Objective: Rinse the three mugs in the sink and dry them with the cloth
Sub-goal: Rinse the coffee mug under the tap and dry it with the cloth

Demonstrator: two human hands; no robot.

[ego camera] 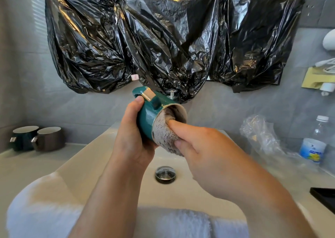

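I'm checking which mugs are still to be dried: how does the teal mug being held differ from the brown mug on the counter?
The teal mug is tipped sideways, held by the left hand over the sink; the brown mug stands upright on the counter. The right hand pushes the cloth into the teal mug; no hand touches the brown mug. Both have pale insides and a metal-banded handle.
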